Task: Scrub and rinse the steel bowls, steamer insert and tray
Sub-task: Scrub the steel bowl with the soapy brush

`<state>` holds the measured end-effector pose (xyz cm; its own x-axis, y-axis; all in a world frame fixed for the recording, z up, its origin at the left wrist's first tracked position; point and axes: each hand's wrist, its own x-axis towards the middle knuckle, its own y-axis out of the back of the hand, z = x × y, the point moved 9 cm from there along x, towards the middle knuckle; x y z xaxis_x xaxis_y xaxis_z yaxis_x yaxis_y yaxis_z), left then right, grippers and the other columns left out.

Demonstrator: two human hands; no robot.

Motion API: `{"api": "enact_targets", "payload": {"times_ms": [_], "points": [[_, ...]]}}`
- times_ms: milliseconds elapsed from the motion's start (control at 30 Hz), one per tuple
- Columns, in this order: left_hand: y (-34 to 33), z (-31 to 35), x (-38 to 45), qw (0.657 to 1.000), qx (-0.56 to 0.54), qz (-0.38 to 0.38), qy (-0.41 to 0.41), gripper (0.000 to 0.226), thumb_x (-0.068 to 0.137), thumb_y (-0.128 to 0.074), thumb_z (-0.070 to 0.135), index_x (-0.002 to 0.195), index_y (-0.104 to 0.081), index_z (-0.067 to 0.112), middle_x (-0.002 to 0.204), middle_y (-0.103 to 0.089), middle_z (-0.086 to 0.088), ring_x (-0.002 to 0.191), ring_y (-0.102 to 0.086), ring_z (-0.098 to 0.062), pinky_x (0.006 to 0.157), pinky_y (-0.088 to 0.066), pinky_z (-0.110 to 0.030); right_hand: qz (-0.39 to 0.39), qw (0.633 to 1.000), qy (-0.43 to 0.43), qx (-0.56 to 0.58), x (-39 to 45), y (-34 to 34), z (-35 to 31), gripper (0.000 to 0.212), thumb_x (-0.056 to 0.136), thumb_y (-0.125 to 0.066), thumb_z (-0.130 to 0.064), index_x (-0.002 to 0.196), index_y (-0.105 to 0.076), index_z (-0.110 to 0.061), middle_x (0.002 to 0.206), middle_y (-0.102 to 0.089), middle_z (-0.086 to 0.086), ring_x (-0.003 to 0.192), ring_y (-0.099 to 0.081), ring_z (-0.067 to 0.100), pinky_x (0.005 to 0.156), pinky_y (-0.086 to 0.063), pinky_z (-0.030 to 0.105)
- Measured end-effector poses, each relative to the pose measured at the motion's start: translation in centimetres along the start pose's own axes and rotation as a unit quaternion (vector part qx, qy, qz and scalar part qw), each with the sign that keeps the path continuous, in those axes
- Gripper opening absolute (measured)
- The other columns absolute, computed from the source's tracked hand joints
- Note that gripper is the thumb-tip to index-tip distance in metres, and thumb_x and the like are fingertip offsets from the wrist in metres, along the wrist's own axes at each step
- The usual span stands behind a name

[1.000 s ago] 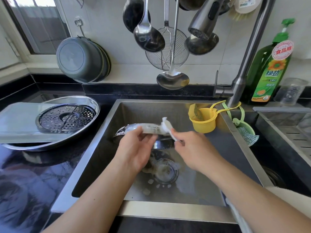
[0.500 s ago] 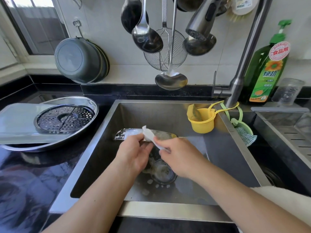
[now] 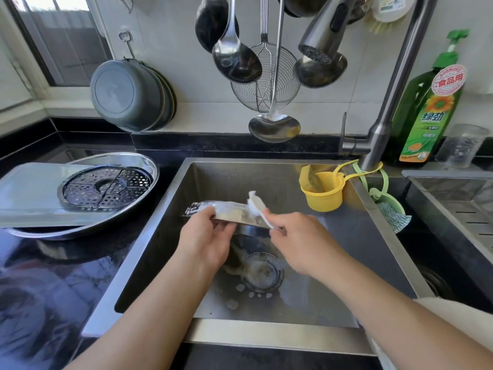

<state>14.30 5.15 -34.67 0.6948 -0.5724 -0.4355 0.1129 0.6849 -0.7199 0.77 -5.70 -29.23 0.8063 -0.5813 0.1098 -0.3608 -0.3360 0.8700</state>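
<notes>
Over the middle of the sink [image 3: 378, 231] my left hand [image 3: 205, 241] grips the near rim of a soapy steel bowl [image 3: 229, 212], which is tilted almost edge-on. My right hand [image 3: 298, 241] pinches a white scrub cloth [image 3: 257, 206] and presses it on the bowl's right rim. On the left counter a round steel tray [image 3: 144, 166] holds a flat grey board and, on top of it, the perforated steamer insert [image 3: 106, 186]. Grey bowls [image 3: 128, 94] hang stacked on the wall at the back left.
The faucet [image 3: 384, 124] rises at the sink's back right, its spray head up high. A yellow strainer cup [image 3: 322, 193] and a green scrubber holder [image 3: 392, 209] hang from it. Dish soap [image 3: 426, 110] and a clear cup [image 3: 461, 145] stand behind. Ladles hang above. The drain [image 3: 262, 272] lies under my hands.
My right hand slid the cloth left along the bowl's rim, then back to the right. The left hand kept its hold on the bowl.
</notes>
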Motion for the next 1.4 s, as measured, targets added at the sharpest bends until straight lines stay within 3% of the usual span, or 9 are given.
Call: {"api": "enact_targets", "payload": {"times_ms": [133,333,467,600,733,900,1100,1267,1400], "points": [[-0.1,-0.9,-0.1,0.999,0.023,-0.015,0.024,0.031,0.111,-0.039,0.011,0.134,-0.049,-0.007,0.111,-0.069,-0.026,0.098,-0.07,-0.04,0.085,-0.055,-0.056,-0.012,0.999,-0.048,-0.02,-0.2,0.7,1.6,0.049,0.102,-0.043,-0.026,0.148,-0.045,-0.044,0.077,-0.051,0.004,0.073,-0.049,0.026,0.052,-0.035,0.036],[-1.1,-2.8,-1.0,0.993,0.064,-0.05,0.087,0.039,0.109,-0.034,0.016,0.118,-0.062,-0.01,0.106,-0.073,-0.028,0.106,-0.068,-0.039,0.087,-0.053,-0.049,-0.02,0.998,0.064,0.01,-1.0,-1.0,-3.9,0.048,0.1,-0.051,-0.028,0.145,-0.047,-0.046,0.124,-0.066,0.01,0.111,-0.06,0.032,0.081,-0.049,0.034],[-1.1,-1.6,-0.1,0.997,-0.015,-0.053,0.053,0.05,0.114,-0.028,0.027,0.135,-0.051,-0.012,0.128,-0.065,-0.034,0.123,-0.061,-0.045,0.103,-0.048,-0.055,0.022,0.999,-0.015,-0.046,-0.4,0.7,0.0,0.049,0.103,-0.043,-0.03,0.15,-0.041,-0.044,0.104,-0.062,0.01,0.089,-0.056,0.031,0.068,-0.045,0.035],[-2.0,-1.8,-0.8,0.996,-0.005,-0.074,0.044,0.04,0.111,-0.043,0.025,0.132,-0.054,-0.007,0.126,-0.067,-0.028,0.117,-0.066,-0.042,0.104,-0.052,-0.048,0.013,1.0,-0.015,-0.016,-0.5,0.6,-0.5,0.05,0.102,-0.044,-0.03,0.15,-0.04,-0.046,0.091,-0.055,0.008,0.082,-0.051,0.029,0.065,-0.038,0.032],[-1.6,-2.9,-0.8,0.994,0.06,-0.065,0.066,0.031,0.108,-0.046,0.014,0.123,-0.062,-0.007,0.124,-0.068,-0.024,0.114,-0.068,-0.036,0.098,-0.055,-0.044,-0.006,0.999,0.046,0.005,-0.5,-0.4,-2.9,0.051,0.1,-0.05,-0.031,0.147,-0.041,-0.052,0.108,-0.068,0.011,0.098,-0.062,0.033,0.07,-0.045,0.034],[-1.5,-0.2,-1.1,0.997,-0.052,-0.053,0.011,0.035,0.11,-0.048,0.034,0.128,-0.054,0.004,0.124,-0.065,-0.023,0.113,-0.066,-0.038,0.109,-0.049,-0.054,0.024,0.999,-0.034,-0.017,-0.4,1.6,0.8,0.05,0.102,-0.044,-0.027,0.148,-0.043,-0.045,0.078,-0.054,0.005,0.07,-0.05,0.025,0.051,-0.037,0.034],[-1.9,-2.3,-1.3,0.997,0.046,-0.042,0.041,0.021,0.107,-0.049,0.009,0.105,-0.064,-0.005,0.099,-0.071,-0.022,0.096,-0.072,-0.034,0.092,-0.058,-0.047,-0.006,0.998,0.056,0.023,-1.1,-0.1,-3.7,0.052,0.1,-0.048,-0.028,0.146,-0.043,-0.051,0.089,-0.059,0.007,0.084,-0.053,0.029,0.066,-0.039,0.034],[-1.0,0.3,-0.9,0.997,-0.072,-0.012,-0.014,0.026,0.11,-0.045,0.016,0.11,-0.059,-0.007,0.104,-0.073,-0.023,0.1,-0.072,-0.036,0.099,-0.055,-0.048,0.031,0.999,-0.03,-0.026,-0.2,1.5,0.8,0.05,0.102,-0.043,-0.027,0.148,-0.043,-0.046,0.076,-0.052,0.006,0.073,-0.05,0.029,0.056,-0.037,0.035],[-2.2,-1.6,-1.6,0.998,0.039,-0.052,0.002,0.015,0.106,-0.052,0.007,0.108,-0.063,-0.003,0.107,-0.072,-0.02,0.099,-0.074,-0.03,0.093,-0.058,-0.04,0.026,0.999,-0.033,0.022,-0.2,1.4,0.8,0.049,0.101,-0.046,-0.025,0.146,-0.049,-0.044,0.068,-0.045,-0.001,0.071,-0.041,0.024,0.057,-0.035,0.035]]}}
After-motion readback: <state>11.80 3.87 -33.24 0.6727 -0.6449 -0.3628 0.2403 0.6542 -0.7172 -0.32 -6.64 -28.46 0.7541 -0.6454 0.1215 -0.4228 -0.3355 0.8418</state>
